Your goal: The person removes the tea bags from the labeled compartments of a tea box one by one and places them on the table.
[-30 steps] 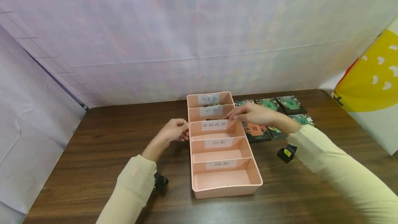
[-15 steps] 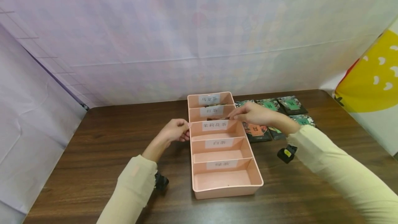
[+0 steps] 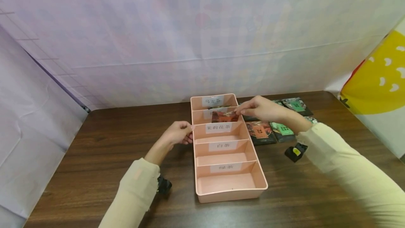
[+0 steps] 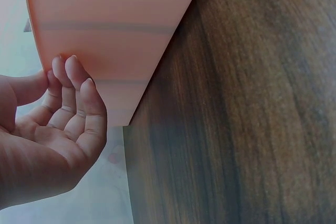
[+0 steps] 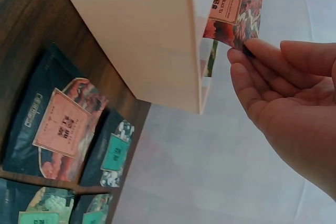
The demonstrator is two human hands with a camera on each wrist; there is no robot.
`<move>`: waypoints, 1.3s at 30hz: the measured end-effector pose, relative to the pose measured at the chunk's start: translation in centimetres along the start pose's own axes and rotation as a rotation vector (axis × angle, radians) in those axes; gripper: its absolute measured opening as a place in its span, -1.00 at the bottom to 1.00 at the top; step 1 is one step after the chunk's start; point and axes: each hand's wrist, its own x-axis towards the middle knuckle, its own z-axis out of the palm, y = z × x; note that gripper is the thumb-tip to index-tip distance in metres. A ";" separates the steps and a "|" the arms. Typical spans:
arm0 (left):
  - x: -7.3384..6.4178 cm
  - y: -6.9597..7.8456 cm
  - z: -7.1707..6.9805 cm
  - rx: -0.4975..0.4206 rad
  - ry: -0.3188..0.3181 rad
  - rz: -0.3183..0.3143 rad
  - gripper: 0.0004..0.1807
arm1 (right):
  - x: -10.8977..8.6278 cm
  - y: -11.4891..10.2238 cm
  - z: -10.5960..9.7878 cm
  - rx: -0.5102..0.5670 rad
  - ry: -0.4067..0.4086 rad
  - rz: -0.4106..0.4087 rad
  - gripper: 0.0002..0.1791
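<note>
A long pink divided box (image 3: pixel 230 197) stands on the table, its compartments marked with white paper labels. My left hand (image 3: pixel 178 133) pinches the box's left rim between thumb and fingers; in the left wrist view the fingertips (image 4: pixel 73 64) lie against the pink side wall. My right hand (image 3: pixel 264 109) holds a red and dark tea sachet (image 3: pixel 225 116) by its corner at the second compartment from the back. The right wrist view shows "BLACK TEA" on this sachet (image 5: pixel 228 11), which sticks up above the box rim. Its lower edge is hidden behind the wall.
Several dark tea sachets lie right of the box, among them one with an orange label (image 3: pixel 261 132) and one with a green label (image 3: pixel 283 129). Another sachet (image 3: pixel 218 107) shows in the rearmost compartment. A pale curtain (image 3: pixel 142 45) hangs behind the table (image 3: pixel 110 171).
My right hand has risen slightly and moved right, and the sachet's printed front has come up into view above the compartment. The left hand stays on the rim.
</note>
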 end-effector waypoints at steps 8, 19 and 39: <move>-0.1 0.0 0.0 -0.001 -0.003 -0.004 -0.75 | -0.4 -0.9 -1.1 0.004 0.028 0.002 -0.69; -0.2 0.2 0.1 0.015 -0.003 -0.003 -0.76 | -1.5 -2.0 -3.0 0.031 0.076 0.020 -0.68; -0.2 0.2 0.0 0.017 -0.006 -0.004 -0.76 | -3.3 -1.9 -5.0 0.070 0.187 0.081 -0.61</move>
